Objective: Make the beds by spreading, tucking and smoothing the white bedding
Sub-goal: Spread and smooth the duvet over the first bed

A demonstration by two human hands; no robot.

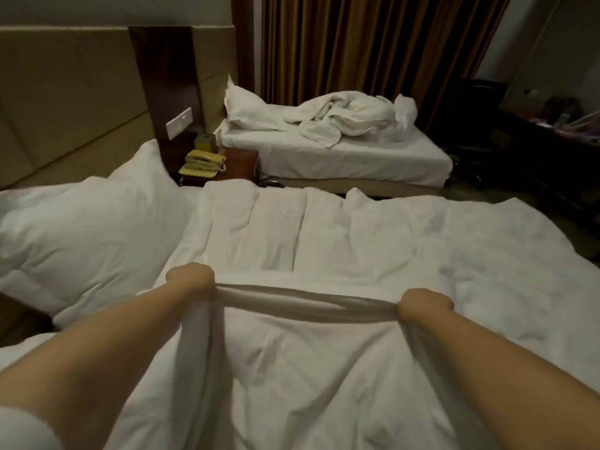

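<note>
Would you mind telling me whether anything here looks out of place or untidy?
Yes: on the far bed the bedding lies crumpled in a heap, leaving the sheet bare. The near duvet is wrinkled, its edge bunched between the left hand and right hand. Nothing looks spilled or damaged.

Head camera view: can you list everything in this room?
Wrinkled white duvet: one, white, spread across the foreground.
Plump white pillow: one, white, left of the duvet.
Brown striped curtain: one, brown, back wall.
Far single bed: one, white sheet, beside the curtain.
Crumpled white bedding heap: one, white, on the far bed.
Reddish wooden bedside table: one, red-brown, by the far bed's head.
Yellow corded telephone: one, yellow, on that table.
Left hand, right hand: two, bare, each gripping the duvet's bunched edge.
</note>
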